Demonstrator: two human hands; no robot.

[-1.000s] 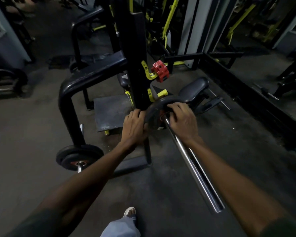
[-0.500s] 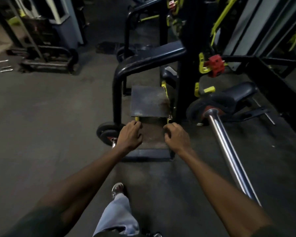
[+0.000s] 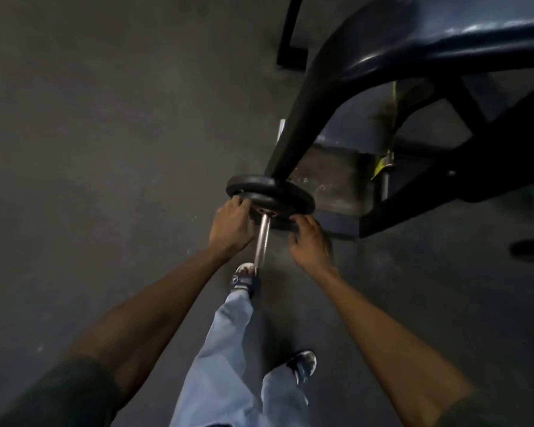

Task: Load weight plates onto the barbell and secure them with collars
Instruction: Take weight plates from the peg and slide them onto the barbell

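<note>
The person wore dark short sleeves [image 3: 74,392] that ended above the elbows, so both forearms were bare. The left hand [image 3: 230,228] and right hand [image 3: 310,241] had no gloves. Below the hands were light blue trousers [image 3: 228,365] and dark sandals [image 3: 242,278] with pale straps.

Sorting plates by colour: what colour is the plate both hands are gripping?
Black, in the head view: weight plate.

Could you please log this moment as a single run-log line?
stage: fetching plate | left hand: grips plate rim | right hand: grips plate rim | weight plate: on storage peg | collars: none in view
</note>
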